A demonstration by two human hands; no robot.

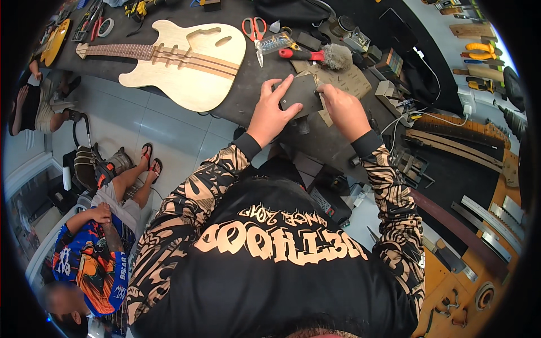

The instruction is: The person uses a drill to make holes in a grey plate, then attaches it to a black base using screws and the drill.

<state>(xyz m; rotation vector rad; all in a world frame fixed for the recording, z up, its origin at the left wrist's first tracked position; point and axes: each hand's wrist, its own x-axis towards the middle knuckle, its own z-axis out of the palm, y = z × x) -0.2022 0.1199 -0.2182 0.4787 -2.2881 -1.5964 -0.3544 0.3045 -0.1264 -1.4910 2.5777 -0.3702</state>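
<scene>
A dark flat plate [298, 97] with small light spots lies between my hands at the bench edge. My left hand [271, 110] rests on its left side, fingers spread and thumb stretched over the surface. At the plate's right edge, my right hand [345, 110] has thumb and forefinger pinched together; what is between them is too small to tell. Brown sanding sheets [352, 81] lie partly under the plate and behind my right hand. Left of my hands is a pale electric guitar body [228, 48] with dark centre stripes, its fretted neck [121, 51] pointing left.
A red-handled brush [337, 57], red scissors [255, 31] and a clear box [276, 42] lie beyond my hands. Cables [403, 115] and small boxes stand at right. Rulers [487, 231] and hand tools cover the right side. Other people sit at left, one in a colourful shirt [90, 262].
</scene>
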